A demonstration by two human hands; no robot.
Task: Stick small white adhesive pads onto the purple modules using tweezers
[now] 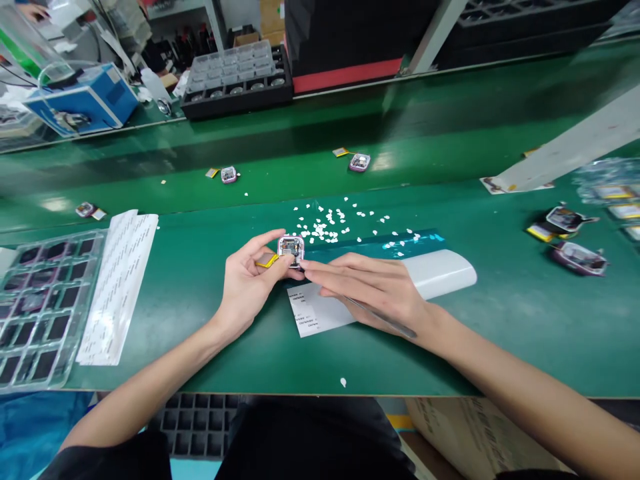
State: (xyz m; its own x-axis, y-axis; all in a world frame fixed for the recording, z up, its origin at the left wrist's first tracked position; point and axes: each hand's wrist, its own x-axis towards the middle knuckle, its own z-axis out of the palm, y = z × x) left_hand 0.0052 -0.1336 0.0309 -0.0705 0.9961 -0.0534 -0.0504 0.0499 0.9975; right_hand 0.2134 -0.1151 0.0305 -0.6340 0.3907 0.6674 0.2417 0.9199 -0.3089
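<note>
My left hand (250, 273) grips a small square electronic device (291, 245) by its edges, its open face showing circuitry. A yellow-edged battery (267, 260) hangs off the device's left side, against my fingers. My right hand (370, 287) is closed around a thin pair of metal tweezers (385, 319), whose rear end sticks out below the palm. Its fingertips touch or nearly touch the device's lower right corner; the tweezer tips are hidden. Under my right hand lies a curled white backing sheet (320, 313) with printed lettering. Many small white paper pieces (325, 227) are scattered just beyond.
A clear tray (45, 307) of dark parts and printed strips (117, 287) lie left. Opened devices sit on the moving-belt-like green strip (290, 167) behind. Two more devices (580, 257) lie right, near a slanted white post (565, 143). A blue box (83, 100) stands at back left.
</note>
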